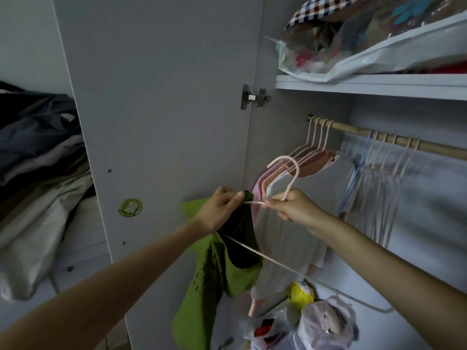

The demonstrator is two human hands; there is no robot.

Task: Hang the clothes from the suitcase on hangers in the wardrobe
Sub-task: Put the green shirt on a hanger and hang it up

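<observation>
A green cotton garment point(217, 281) hangs in front of the open wardrobe, just beside the inner face of the grey wardrobe door point(156, 97). The left hand point(217, 210) pinches the garment's top edge near its dark neck opening. The right hand point(290, 205) is clenched round the neck of a pale pink plastic hanger point(286, 170), whose hook curves up above the fist; the hanger's thin lower bar runs slanting down to the right, across the cloth's opening.

Behind the hands, a wooden rail point(358, 131) carries a tight group of pink hangers with pink and grey clothes at its left end, then a gap of bare rail, then several empty hangers point(384, 157) further right.

The white shelf point(366, 85) above holds a clear plastic storage bag point(353, 41) stuffed with folded fabric. On the wardrobe floor lie tied plastic bags point(326, 324) of mixed items. Left of the door sits a pile of dark and beige clothes point(38, 173).
</observation>
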